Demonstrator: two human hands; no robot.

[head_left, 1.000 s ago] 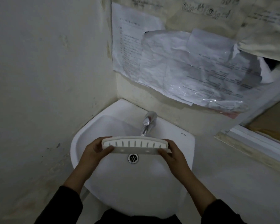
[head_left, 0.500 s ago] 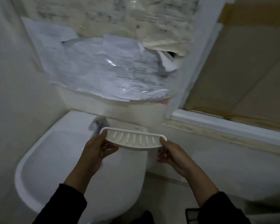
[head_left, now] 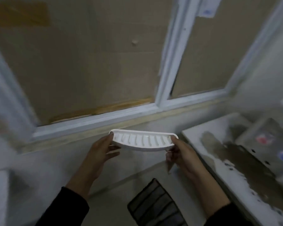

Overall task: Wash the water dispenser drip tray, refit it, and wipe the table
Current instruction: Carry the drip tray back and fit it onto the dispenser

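The white slotted drip tray is held level in the air in front of me, below a window sill. My left hand grips its left end and my right hand grips its right end. At the far right stands the water dispenser, grey, with a red and a blue tap button, on a white table whose top is wet and stained. The tray is to the left of the table's edge, apart from it.
A white-framed window covered with brown board fills the wall ahead. A dark slatted bin sits on the floor below my hands. The view is blurred by motion.
I have turned right, away from the sink, which has left the view. The tray travelled with both hands still on it. The table and dispenser have come into view at right.
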